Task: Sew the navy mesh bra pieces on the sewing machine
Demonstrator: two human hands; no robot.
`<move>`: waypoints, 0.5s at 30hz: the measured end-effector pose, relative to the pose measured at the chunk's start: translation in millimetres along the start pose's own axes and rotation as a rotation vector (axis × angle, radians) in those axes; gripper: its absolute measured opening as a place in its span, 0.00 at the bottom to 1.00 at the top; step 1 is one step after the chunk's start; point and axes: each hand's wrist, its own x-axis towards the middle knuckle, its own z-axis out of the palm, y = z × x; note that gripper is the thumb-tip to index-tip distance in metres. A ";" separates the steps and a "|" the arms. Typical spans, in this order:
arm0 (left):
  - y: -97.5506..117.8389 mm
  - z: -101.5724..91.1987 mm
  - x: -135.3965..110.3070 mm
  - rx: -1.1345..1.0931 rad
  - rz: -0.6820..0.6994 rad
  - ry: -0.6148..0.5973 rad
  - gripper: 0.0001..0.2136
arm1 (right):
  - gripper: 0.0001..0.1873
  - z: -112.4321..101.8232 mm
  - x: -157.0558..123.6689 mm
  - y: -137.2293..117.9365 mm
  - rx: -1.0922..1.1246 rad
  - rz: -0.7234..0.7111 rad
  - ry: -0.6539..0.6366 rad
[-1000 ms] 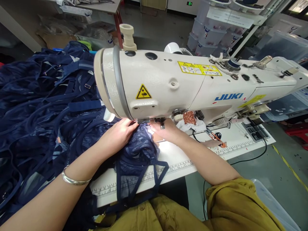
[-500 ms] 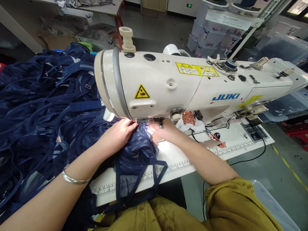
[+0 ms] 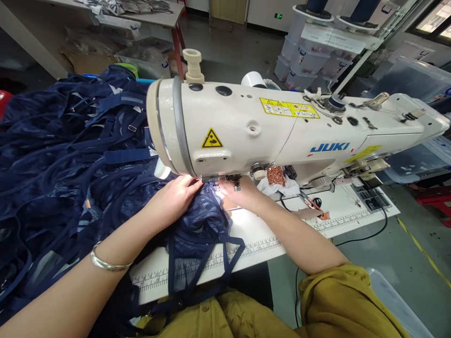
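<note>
A cream JUKI sewing machine (image 3: 268, 131) lies across the white table (image 3: 260, 234). Under its head, a navy lace garment (image 3: 200, 220) with thin straps is bunched on the table. My left hand (image 3: 172, 197) rests on the garment's left side, fingers pressed on the cloth near the needle. My right hand (image 3: 239, 193) lies on the garment just right of the needle; the machine head hides most of its fingers. A silver bangle (image 3: 107, 263) sits on my left wrist.
A big heap of navy garments and straps (image 3: 56, 159) fills the left side. Copper-coloured bits on white cloth (image 3: 276, 176) and small snips (image 3: 313, 206) lie behind my right arm. Ruler markings run along the table's front edge. Plastic bins (image 3: 303, 56) stand behind.
The view has shifted slightly, so the machine sits a little further right and lower. Both hands stay in the same place on the garment.
</note>
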 end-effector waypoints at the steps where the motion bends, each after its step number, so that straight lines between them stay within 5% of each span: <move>1: 0.0 0.7 -0.3 -0.002 -0.003 0.002 0.18 | 0.19 0.5 0.4 0.3 0.003 0.005 -0.006; 15: 5.5 2.7 0.1 0.027 0.004 0.031 0.18 | 0.19 13.3 4.3 6.5 0.013 -0.069 0.032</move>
